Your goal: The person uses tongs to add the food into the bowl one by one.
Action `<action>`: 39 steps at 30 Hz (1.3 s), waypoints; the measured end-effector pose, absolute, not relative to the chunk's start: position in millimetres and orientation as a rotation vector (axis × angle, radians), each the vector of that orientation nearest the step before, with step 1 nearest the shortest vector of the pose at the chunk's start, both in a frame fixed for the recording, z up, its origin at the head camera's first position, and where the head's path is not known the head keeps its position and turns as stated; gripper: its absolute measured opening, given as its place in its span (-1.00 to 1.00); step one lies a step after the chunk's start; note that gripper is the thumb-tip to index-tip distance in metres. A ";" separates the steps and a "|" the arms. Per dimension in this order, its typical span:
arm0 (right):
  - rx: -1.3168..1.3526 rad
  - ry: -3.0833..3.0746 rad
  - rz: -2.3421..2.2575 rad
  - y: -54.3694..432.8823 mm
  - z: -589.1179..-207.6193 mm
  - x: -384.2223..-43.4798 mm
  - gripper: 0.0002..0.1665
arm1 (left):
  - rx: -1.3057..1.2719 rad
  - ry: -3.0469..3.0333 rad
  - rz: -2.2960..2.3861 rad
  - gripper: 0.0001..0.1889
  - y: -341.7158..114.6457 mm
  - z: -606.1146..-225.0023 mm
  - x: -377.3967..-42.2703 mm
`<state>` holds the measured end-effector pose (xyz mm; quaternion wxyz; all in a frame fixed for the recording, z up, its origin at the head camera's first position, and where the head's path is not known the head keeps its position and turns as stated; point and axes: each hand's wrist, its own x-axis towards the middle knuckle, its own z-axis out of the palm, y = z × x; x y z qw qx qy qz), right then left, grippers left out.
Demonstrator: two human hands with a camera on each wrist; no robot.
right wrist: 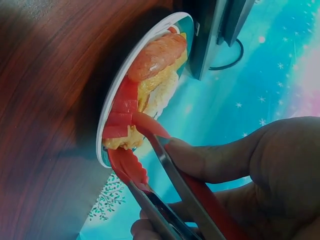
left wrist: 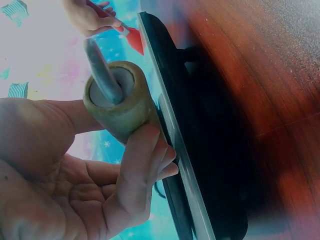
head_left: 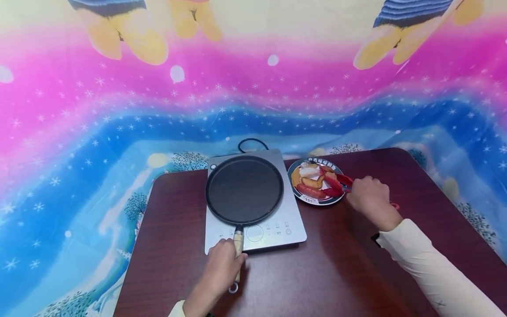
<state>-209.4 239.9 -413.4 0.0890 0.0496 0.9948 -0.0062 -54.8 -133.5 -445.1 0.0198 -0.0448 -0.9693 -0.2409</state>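
My left hand [head_left: 222, 264] grips the pale handle [head_left: 238, 242] of a flat black frying pan [head_left: 244, 189]. In the left wrist view, the fingers [left wrist: 135, 170] curl round the handle's end with its metal hanging loop [left wrist: 102, 72]. My right hand [head_left: 368, 196] holds red-tipped metal tongs [right wrist: 175, 172], thumb on one arm and fingers on the other. The spread red tips reach over the edge of a plate [head_left: 317, 202], right at the food. On it lie a sausage [right wrist: 159, 57], a curved browned piece [head_left: 313, 182], red pieces [right wrist: 122, 107] and a white piece [right wrist: 162, 95].
The pan sits on a silver induction cooker [head_left: 295, 235], whose control panel faces me. A black cord [head_left: 252, 140] loops behind it. The plate stands close to the cooker's right side on a dark red wooden table [head_left: 166, 264]. A colourful printed cloth [head_left: 253, 88] hangs behind the table.
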 end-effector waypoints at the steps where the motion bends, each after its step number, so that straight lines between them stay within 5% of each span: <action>1: 0.145 2.958 -0.017 239.8 -413.5 -209.9 -0.35 | -0.141 -3.007 -0.746 -0.71 -133.6 -445.1 -54.8; 17: 0.038 2.980 -0.051 249.3 -411.6 -203.6 -0.60 | -0.121 -3.027 -0.741 -0.71 -132.4 -443.6 -55.0; 39: -0.173 3.116 -0.285 240.9 -414.4 -202.5 -0.51 | -0.120 -3.016 -0.743 -0.71 -133.6 -446.8 -55.6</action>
